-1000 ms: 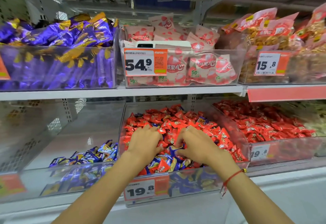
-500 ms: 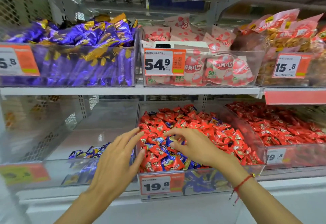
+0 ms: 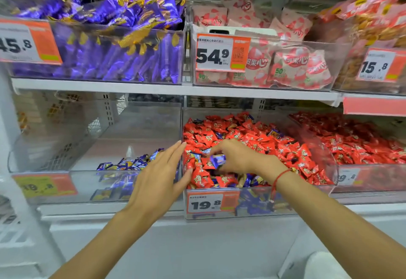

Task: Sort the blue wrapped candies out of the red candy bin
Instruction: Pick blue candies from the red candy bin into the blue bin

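Observation:
The clear red candy bin (image 3: 252, 204) on the lower shelf is heaped with red wrapped candies (image 3: 248, 133), and several blue ones lie mixed in along its front. My right hand (image 3: 239, 157) is over the bin's front left and pinches a blue wrapped candy (image 3: 217, 160) in its fingertips. My left hand (image 3: 160, 179) hovers flat with straight fingers over the divide between this bin and the clear bin to the left (image 3: 55, 187). That left bin has a small pile of blue candies (image 3: 131, 163) at its front.
Another bin of red candies (image 3: 356, 140) stands to the right. The upper shelf (image 3: 153, 88) carries bins of purple packets (image 3: 114, 43), pink packets (image 3: 285, 65) and snack bags (image 3: 373, 26). Price tags hang on the bin fronts. A white cabinet face runs below the shelf.
My left hand has left the red bin and moved left toward the blue candy bin, fingers straightened. My right hand has lifted a blue candy from the pile. The camera has shifted left.

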Demonstrator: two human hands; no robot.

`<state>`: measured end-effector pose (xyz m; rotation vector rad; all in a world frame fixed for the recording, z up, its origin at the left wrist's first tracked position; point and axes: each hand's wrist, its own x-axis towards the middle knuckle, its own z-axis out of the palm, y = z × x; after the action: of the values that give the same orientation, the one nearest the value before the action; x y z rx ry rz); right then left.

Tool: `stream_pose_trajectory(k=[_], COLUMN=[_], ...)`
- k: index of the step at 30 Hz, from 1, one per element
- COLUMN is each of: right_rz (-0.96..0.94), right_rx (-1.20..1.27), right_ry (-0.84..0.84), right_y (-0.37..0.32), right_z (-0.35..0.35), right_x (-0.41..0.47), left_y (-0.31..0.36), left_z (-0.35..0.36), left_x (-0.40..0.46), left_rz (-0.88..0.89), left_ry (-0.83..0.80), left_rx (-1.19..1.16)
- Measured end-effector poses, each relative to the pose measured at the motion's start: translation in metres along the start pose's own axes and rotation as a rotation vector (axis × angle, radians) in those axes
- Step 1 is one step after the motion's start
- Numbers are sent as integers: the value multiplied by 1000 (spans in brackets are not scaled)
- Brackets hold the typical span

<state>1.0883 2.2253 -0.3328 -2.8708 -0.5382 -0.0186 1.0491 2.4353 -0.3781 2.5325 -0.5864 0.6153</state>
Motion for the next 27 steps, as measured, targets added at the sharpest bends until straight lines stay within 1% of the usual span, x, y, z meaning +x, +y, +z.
stream_pose_trajectory(k=[2, 4, 7, 9, 11, 13, 15, 17, 18, 19, 21, 24, 27], right_rz=[24, 86, 212, 295, 358, 398, 413, 397, 382, 366, 327, 250, 174], right_rx=[80, 227, 645, 804, 966, 1258, 1568, 1741, 1747, 1696, 1502, 1258, 1013], right_ry=[86, 114, 83, 55, 8, -11, 17, 43, 50, 53, 38, 13, 85], right_y=[13, 23, 30, 32, 32, 32, 30, 26, 23, 19, 8, -13, -45], right_z=[-5, -9, -12, -17, -22, -24, -26, -25, -24, -23, -23, -29, -35], right_x=[-2, -7, -18, -25, -30, -34, -42, -49, -51, -53, -53, -40, -10], left_y=[0, 0, -1, 0, 0, 3, 8, 16, 20, 23, 25, 15, 5], left_z=[-2, -2, 0, 3, 6, 6, 5, 3, 1, -2, -10, -19, -15], left_x=[-1, 0, 0, 1, 3, 6, 8, 9, 9, 11, 14, 13, 2], left_rz=[3, 10, 3, 6, 9, 30, 67, 85, 90, 95, 76, -48, -86], left_ry=[-6, -8, 20, 69, 72, 100, 133, 138, 140, 142, 154, 133, 88], left_rx=[-1, -1, 36, 64, 79, 78, 70, 37, 21, 8, -21, -114, -159])
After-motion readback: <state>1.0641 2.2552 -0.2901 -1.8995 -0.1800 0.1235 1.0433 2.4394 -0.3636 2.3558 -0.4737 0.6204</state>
